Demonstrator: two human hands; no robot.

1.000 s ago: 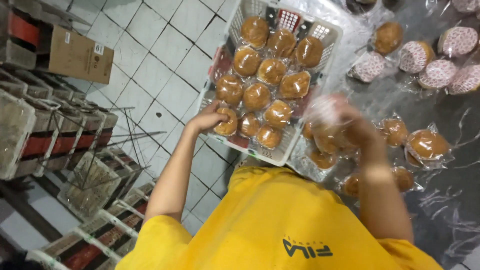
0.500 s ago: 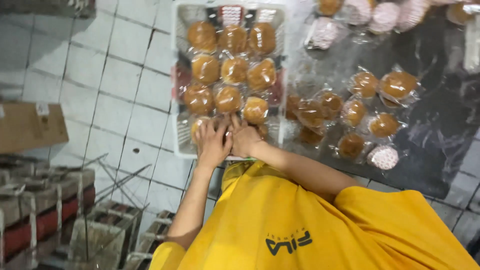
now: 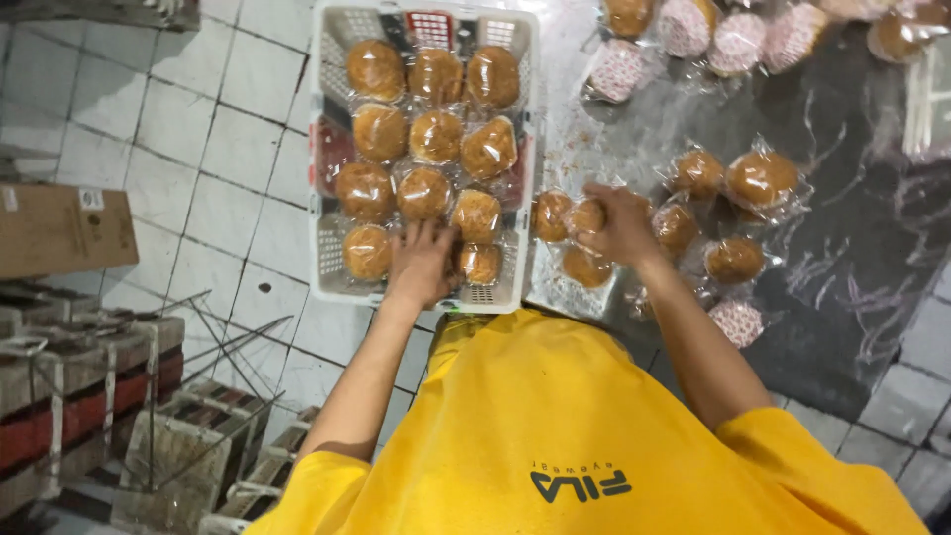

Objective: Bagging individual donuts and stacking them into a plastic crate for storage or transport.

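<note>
Right hand (image 3: pixel 616 226) moved from crate (image 3: pixel 327 267) onto buns (image 3: pixel 584 266)

White tiled floor (image 3: pixel 198 149), cardboard box (image 3: pixel 59 228) and stacked crates (image 3: pixel 89 396) at left.

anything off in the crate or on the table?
Mostly tidy. In the white crate the wrapped buns sit in rows, but one bun at the right of the second row is tilted. Crumbs are scattered on the dark table beside the crate. No torn wrappers visible.
</note>
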